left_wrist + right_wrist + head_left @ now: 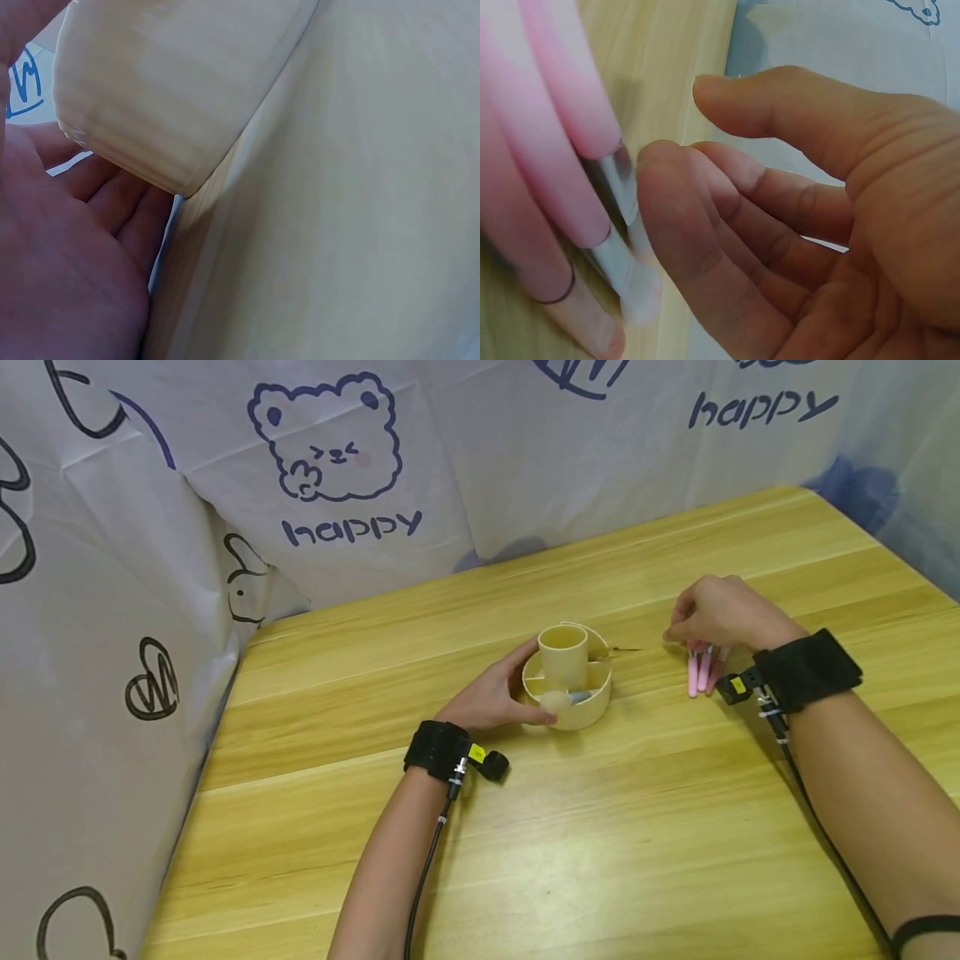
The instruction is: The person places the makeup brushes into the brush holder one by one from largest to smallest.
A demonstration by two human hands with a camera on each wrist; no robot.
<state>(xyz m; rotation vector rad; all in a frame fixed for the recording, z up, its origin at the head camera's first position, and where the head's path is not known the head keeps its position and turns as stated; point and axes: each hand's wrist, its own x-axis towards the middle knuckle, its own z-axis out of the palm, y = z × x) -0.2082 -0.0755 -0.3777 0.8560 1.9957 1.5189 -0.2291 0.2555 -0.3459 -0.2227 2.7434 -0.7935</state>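
A round cream organizer with a tall central cup stands on the table. My left hand grips its left side, thumb along the front and fingers behind; the left wrist view shows the smooth outer wall beside the palm. In the organizer's front compartment lies an item with a pale rounded end and a grey-blue part. A thin dark-tipped stick pokes out to the right. My right hand hovers by several pink-handled brushes, thumb and bent fingers apart, nothing between them.
The wooden table reaches up to a white cloth with blue cartoon drawings at the back and left. Black straps with small cameras sit on both wrists, and cables trail along the forearms.
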